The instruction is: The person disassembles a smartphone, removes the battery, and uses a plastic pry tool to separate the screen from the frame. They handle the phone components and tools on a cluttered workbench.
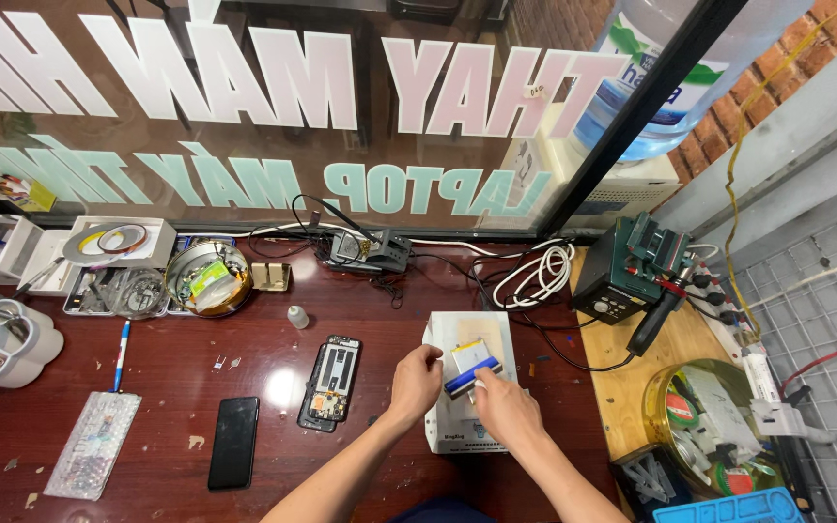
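Both my hands meet over a white box-shaped device (443, 426) standing on the dark red table. My left hand (416, 381) pinches the left edge of a small silver phone battery (472, 366) with a blue strip. From the right, my right hand (503, 405) grips the same battery, fingers curled at its lower edge. An opened phone (331, 381) with its insides showing lies just left of my left hand. Further left a black phone (234, 442) lies face down.
A small white bottle (297, 317), a round tin of parts (208, 278), tape rolls (108, 240) and a blue pen (122, 354) sit at the left. At the right are a green power unit (622, 276), coiled white cable (535, 276) and a blue mat (728, 508). A window stands behind.
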